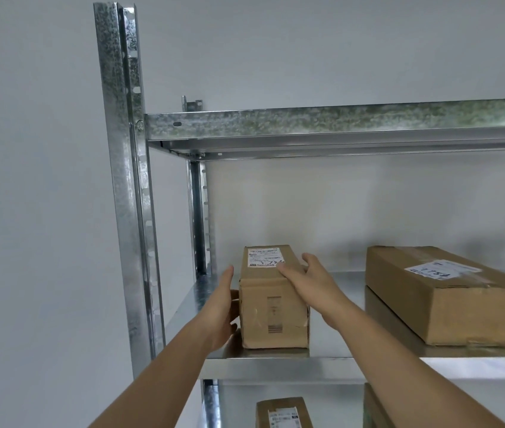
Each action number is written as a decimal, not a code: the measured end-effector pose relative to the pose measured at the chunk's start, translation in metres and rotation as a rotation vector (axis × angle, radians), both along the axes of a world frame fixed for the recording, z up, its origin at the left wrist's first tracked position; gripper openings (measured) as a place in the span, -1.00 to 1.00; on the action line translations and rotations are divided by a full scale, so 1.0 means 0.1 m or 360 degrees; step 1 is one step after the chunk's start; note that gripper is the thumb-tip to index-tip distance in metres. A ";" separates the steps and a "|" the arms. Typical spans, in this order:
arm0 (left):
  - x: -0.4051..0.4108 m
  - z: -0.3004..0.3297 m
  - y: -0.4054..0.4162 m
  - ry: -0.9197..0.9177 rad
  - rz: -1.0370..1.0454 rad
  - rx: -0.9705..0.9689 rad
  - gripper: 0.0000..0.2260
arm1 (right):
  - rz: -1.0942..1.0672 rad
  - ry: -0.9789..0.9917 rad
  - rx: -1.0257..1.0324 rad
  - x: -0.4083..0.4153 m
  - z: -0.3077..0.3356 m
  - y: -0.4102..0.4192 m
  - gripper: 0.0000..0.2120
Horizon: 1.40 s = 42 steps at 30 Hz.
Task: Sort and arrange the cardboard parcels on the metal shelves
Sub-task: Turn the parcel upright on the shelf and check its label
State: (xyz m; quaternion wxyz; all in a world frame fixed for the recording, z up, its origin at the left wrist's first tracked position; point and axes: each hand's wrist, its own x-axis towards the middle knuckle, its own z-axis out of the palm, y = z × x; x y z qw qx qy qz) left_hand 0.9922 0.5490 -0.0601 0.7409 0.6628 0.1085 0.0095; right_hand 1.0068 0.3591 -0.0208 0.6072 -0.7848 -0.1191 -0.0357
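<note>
Parcel [274,299] sitting at the left end of the middle shelf [331,355], near its front edge, being held from both sides. Left hand [221,307] pressing flat against the left face, fingers straight and together; right hand [305,281] lying over the top right edge, fingers lightly spread, thumb on the label [265,257]. Judging the sorting as partly done: two stacked boxes [448,299] already lying to the right, well apart, with more parcels [283,412] showing on the shelf below. Likely remaining: squaring this one into line. Reading handwritten digits on the stack's label [442,269], seemingly "1754"; finding the held parcel's print too small to read.
</note>
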 end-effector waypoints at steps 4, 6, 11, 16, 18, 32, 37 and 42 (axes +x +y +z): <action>-0.03 0.13 -0.01 -0.0178 -0.0039 -0.0093 -0.04 | 0.0107 0.0234 0.0443 0.04 -0.17 0.00 -0.51; 0.06 0.04 0.03 -0.0235 -0.0078 -0.0160 0.12 | 0.0085 0.0387 0.0673 0.09 -0.33 0.00 -0.44; -0.07 -0.06 -0.08 -0.0168 -0.0003 -0.0309 -0.40 | 0.0119 0.0654 0.0779 0.06 -0.53 0.13 -0.48; -0.05 -0.19 -0.08 -0.0245 0.0032 -0.0307 -0.48 | 0.0117 0.0675 0.0719 0.15 -0.62 0.26 -0.42; -0.02 -0.23 -0.06 -0.0232 0.0005 -0.0313 -0.48 | 0.0113 0.0669 0.0688 0.19 -0.66 0.27 -0.40; -0.02 -0.22 -0.06 -0.0240 0.0009 -0.0343 -0.52 | 0.0035 0.0609 0.0578 0.21 -0.70 0.29 -0.38; -0.03 -0.17 -0.07 -0.0179 0.0064 -0.0253 -0.47 | -0.0003 0.0572 0.0564 0.20 -0.66 0.32 -0.43; -0.03 -0.18 -0.09 -0.0145 0.0056 -0.0244 -0.42 | -0.0036 0.0552 0.0515 0.19 -0.64 0.33 -0.43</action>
